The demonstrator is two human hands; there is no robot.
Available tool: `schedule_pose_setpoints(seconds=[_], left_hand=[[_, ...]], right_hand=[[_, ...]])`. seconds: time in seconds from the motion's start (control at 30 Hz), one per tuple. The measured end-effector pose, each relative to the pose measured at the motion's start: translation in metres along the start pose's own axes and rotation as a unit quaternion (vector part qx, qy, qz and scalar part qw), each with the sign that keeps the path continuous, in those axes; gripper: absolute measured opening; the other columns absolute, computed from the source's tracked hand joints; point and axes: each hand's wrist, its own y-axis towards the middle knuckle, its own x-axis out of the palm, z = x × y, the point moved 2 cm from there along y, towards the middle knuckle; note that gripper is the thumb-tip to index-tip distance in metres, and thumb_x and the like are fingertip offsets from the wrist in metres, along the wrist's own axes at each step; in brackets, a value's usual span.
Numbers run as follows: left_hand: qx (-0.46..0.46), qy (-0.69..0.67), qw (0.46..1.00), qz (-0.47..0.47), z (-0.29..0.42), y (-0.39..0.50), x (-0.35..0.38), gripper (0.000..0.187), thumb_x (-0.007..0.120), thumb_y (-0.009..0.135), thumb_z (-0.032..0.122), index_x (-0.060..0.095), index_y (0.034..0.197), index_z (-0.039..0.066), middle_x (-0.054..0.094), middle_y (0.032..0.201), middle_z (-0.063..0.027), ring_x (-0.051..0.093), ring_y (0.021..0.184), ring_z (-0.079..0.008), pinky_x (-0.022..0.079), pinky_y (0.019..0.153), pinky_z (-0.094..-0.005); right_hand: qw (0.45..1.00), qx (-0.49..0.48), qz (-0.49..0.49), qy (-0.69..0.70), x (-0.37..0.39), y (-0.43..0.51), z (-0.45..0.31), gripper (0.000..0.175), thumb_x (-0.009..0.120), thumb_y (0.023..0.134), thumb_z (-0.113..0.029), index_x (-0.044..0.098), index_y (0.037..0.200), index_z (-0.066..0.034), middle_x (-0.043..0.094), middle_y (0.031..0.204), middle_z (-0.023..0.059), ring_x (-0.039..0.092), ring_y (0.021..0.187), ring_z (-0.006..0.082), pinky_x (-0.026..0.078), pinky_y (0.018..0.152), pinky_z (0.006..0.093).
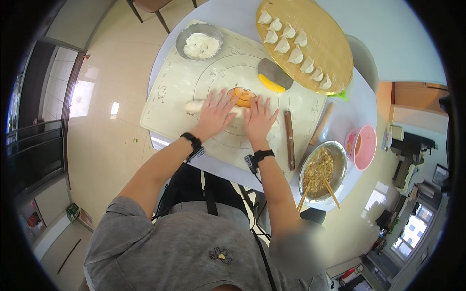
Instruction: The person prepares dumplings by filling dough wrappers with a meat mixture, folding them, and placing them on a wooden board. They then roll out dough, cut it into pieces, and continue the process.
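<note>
A long roll of pale dough [194, 106] lies crosswise on the floured cream dough mat [167, 118]. My left hand [215, 114] rests flat over its left part, fingers spread. Over the right part lies my right hand [259, 120], also flat with fingers apart. Both palms hide much of the roll; its left end sticks out past my left hand. Just beyond the fingertips is an orange printed picture [241, 96] on the mat. A dough scraper with a yellow handle [271, 83] and grey blade lies farther off, to the right. Beside my right hand lies a dark wooden rolling pin [289, 140].
A metal bowl of flour [200, 43] stands at the mat's far left. Several dumplings [295, 55] sit on a round wooden board [324, 43]. At right are a lighter rolling pin [322, 123], a metal bowl of filling [318, 169] with chopsticks [330, 191], and a pink bowl [368, 147].
</note>
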Motion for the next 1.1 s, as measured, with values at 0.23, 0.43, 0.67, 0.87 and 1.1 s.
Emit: schedule_pose_setpoints(seconds=[0.23,0.43,0.67,0.87,1.1], left_hand=[[-0.064,0.092,0.994,0.0,-0.031,0.046,0.003,0.059,0.053,0.104,0.044,0.043,0.159,0.022,0.041,0.164,-0.0104,0.034,0.153,-0.0347,0.022,0.124,-0.0612],[0.023,-0.002,0.998,-0.066,-0.006,-0.038,-0.022,0.069,0.063,0.099,0.036,0.037,0.161,0.022,0.041,0.163,-0.0104,0.035,0.152,-0.0338,0.02,0.125,-0.0607],[-0.073,-0.036,0.991,-0.103,-0.057,-0.058,-0.045,0.067,0.079,0.085,0.028,0.055,0.146,0.018,0.058,0.144,-0.0078,0.052,0.136,-0.0313,0.039,0.115,-0.0476],[-0.077,-0.162,0.964,-0.195,-0.093,-0.032,-0.052,0.047,0.081,0.084,0.026,0.069,0.128,0.014,0.068,0.123,-0.0078,0.06,0.118,-0.0316,0.051,0.1,-0.0394],[-0.087,-0.143,0.958,-0.233,-0.092,-0.014,-0.051,0.052,0.079,0.086,0.028,0.066,0.135,0.013,0.065,0.134,-0.0111,0.057,0.129,-0.0335,0.046,0.109,-0.0428]], right_hand=[[0.998,0.027,-0.002,-0.057,0.003,0.018,0.029,0.056,0.048,0.105,-0.043,0.048,0.156,-0.0203,0.038,0.167,0.0078,0.027,0.156,0.0351,0.01,0.122,0.071],[0.999,-0.007,-0.031,0.033,-0.021,-0.077,0.033,0.069,0.061,0.1,-0.039,0.039,0.16,-0.0128,0.036,0.167,0.013,0.03,0.154,0.0377,0.017,0.12,0.0712],[0.992,-0.088,-0.057,0.076,-0.035,-0.055,0.015,0.075,0.079,0.086,-0.039,0.051,0.151,-0.0154,0.051,0.154,0.0102,0.043,0.146,0.0324,0.027,0.12,0.0621],[0.941,0.004,-0.267,0.206,-0.035,-0.02,0.035,0.053,0.079,0.086,-0.042,0.069,0.128,-0.0101,0.066,0.126,0.0109,0.061,0.117,0.0341,0.048,0.103,0.0459],[0.956,-0.014,-0.247,0.16,-0.044,-0.029,0.055,0.058,0.081,0.084,-0.039,0.066,0.131,-0.0099,0.064,0.128,0.0152,0.06,0.119,0.0367,0.049,0.103,0.0473]])
